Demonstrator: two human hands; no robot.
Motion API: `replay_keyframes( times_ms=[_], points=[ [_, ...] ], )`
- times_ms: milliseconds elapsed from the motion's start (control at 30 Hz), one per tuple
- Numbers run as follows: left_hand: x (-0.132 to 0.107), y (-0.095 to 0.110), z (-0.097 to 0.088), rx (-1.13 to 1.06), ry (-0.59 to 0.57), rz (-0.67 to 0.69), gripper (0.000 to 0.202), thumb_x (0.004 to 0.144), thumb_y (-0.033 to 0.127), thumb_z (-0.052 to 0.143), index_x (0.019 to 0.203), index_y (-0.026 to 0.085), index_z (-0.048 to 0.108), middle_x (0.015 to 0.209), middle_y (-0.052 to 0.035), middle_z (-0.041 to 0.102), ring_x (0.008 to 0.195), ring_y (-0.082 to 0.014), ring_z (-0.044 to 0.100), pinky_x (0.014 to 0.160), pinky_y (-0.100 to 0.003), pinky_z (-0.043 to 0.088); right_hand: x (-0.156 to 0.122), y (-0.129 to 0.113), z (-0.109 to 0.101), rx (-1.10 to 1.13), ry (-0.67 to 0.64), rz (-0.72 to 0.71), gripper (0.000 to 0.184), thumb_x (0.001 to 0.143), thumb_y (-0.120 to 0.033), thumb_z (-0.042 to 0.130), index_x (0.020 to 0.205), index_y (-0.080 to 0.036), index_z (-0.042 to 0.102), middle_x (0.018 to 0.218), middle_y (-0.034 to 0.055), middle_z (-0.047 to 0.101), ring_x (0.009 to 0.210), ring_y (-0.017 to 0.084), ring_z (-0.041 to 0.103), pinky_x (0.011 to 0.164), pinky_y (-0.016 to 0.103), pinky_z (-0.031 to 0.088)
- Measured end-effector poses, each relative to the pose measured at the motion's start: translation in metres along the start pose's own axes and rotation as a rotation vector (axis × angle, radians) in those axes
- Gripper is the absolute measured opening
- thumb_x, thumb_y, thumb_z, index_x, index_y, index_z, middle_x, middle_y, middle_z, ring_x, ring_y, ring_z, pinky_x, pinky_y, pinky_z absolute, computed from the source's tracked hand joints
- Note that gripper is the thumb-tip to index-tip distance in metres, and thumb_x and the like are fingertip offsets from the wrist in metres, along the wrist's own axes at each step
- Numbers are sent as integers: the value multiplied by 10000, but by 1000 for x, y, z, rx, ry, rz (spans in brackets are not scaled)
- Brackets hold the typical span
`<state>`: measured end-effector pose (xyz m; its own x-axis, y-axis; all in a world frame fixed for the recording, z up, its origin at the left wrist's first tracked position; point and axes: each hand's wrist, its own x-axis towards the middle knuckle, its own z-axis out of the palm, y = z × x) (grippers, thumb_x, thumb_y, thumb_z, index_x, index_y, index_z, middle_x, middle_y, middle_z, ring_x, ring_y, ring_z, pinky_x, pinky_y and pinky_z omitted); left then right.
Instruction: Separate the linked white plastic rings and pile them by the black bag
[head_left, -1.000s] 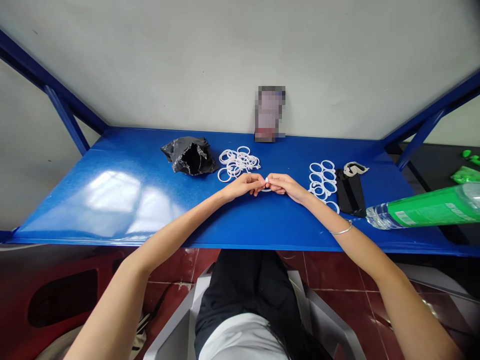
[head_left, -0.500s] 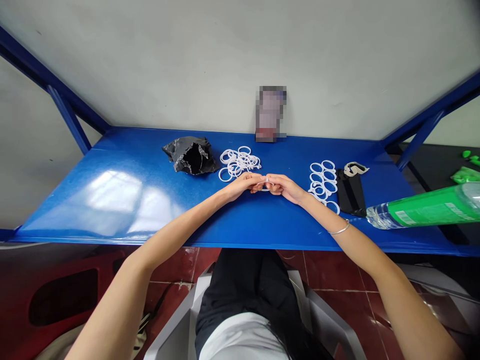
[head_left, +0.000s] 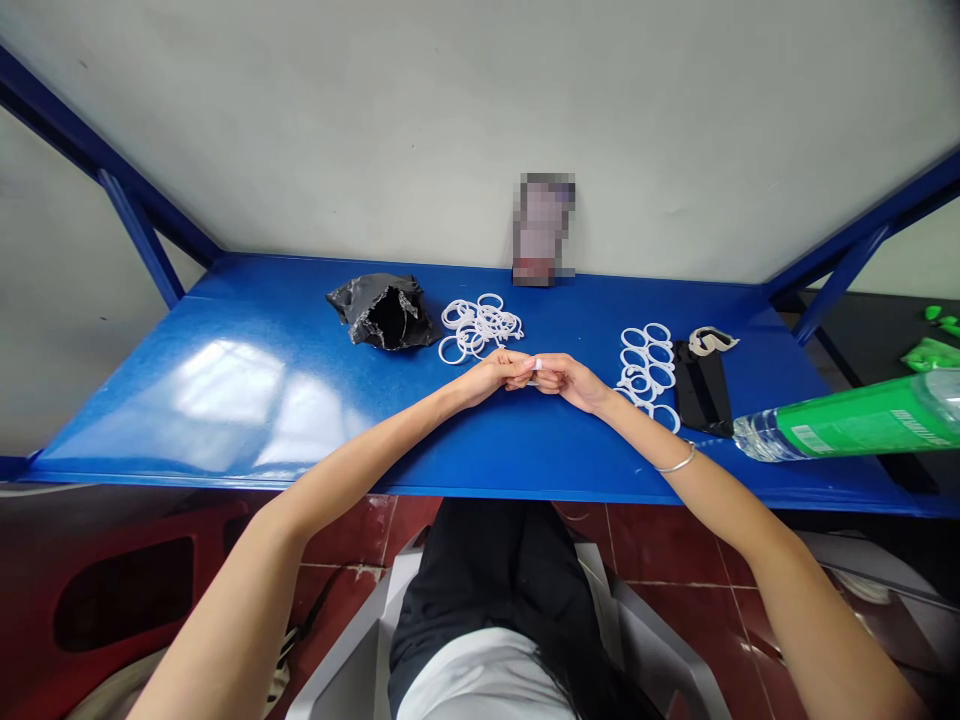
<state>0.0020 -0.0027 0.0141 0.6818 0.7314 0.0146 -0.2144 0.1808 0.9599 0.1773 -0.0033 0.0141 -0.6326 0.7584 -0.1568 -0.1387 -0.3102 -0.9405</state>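
Above the blue table (head_left: pixel 420 420), my left hand (head_left: pixel 504 372) and my right hand (head_left: pixel 571 380) meet with fingers closed. Both pinch a small white plastic ring (head_left: pixel 538 366), mostly hidden by the fingers; only a bit of white shows between the fingertips. Just beyond my left hand lies a jumbled pile of white plastic rings (head_left: pixel 480 325), some with small eyelets. To the right of my right hand, more white rings (head_left: pixel 646 360) are laid out in two rough columns.
A torn-open black plastic bag (head_left: pixel 386 315) lies left of the pile. At the right are a flat black object (head_left: pixel 703 390), a cream coiled strap (head_left: pixel 712 341) and a green-labelled bottle (head_left: pixel 862 415) on its side. A blurred-out upright object (head_left: pixel 541 230) leans on the wall.
My fingers have shifted slightly around the white ring, and a little more white shows between the fingertips. The pile, the laid-out rings and the bag stay where they were.
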Motion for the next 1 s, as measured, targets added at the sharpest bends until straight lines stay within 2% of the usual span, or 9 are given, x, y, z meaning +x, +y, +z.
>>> replay_keyframes(
  times_ms=[167, 333, 500, 600, 700, 767, 867, 1000],
  points=[
    [2, -3, 0, -61, 9, -21, 599, 681, 618, 732, 508, 160, 387, 498, 45, 329, 488, -54, 260, 491, -237, 209, 0, 1, 3, 31, 24, -17, 501, 745, -411, 644, 494, -205, 263, 464, -88, 188, 435, 54, 138, 451, 252, 139],
    [2, -5, -1, -174, 13, 13, 574, 695, 588, 749, 529, 153, 413, 529, 35, 374, 505, -66, 349, 507, -225, 297, -1, -2, 2, 140, 27, -43, 520, 775, -414, 598, 478, -201, 229, 444, -77, 162, 433, 69, 140, 456, 245, 188],
    [2, -6, -4, -189, 26, 39, 547, 728, 557, 740, 551, 145, 427, 543, 36, 389, 509, -58, 377, 517, -207, 327, -3, -5, -3, 138, -26, -23, 437, 828, -397, 548, 525, -195, 307, 507, -60, 239, 456, 80, 186, 473, 232, 250],
    [1, -6, -6, -154, 45, 51, 525, 734, 550, 736, 566, 134, 464, 560, 26, 425, 523, -62, 400, 529, -212, 327, -4, -7, -7, 104, -2, -22, 384, 862, -393, 512, 562, -193, 380, 542, -51, 298, 472, 86, 238, 496, 232, 309],
    [0, -5, -9, -105, 65, 56, 458, 754, 519, 727, 634, 121, 535, 608, 11, 489, 556, -73, 450, 567, -222, 359, -5, -9, -11, 62, 44, -39, 295, 852, -396, 539, 650, -182, 509, 611, -30, 436, 509, 89, 338, 523, 232, 354],
    [-2, -3, -12, -61, 89, 63, 419, 756, 507, 724, 697, 117, 582, 643, 6, 523, 581, -78, 471, 589, -225, 378, -6, -11, -13, -8, 80, -58, 253, 842, -411, 555, 762, -174, 590, 690, -4, 537, 547, 96, 409, 545, 239, 380],
    [-5, 0, -14, 95, 136, 103, 410, 773, 524, 693, 786, 118, 645, 679, -2, 565, 610, -84, 488, 608, -222, 395, -8, -13, -16, -216, 154, -123, 266, 838, -423, 564, 915, -178, 633, 824, 28, 620, 596, 111, 484, 600, 264, 425],
    [-8, 2, -12, 521, 231, 186, 411, 878, 523, 555, 876, 133, 686, 762, -44, 638, 696, -124, 553, 639, -232, 420, -13, -16, -19, -773, 323, -277, 233, 872, -372, 544, 1014, -209, 632, 1071, 69, 629, 739, 158, 574, 714, 311, 474]
  ],
)
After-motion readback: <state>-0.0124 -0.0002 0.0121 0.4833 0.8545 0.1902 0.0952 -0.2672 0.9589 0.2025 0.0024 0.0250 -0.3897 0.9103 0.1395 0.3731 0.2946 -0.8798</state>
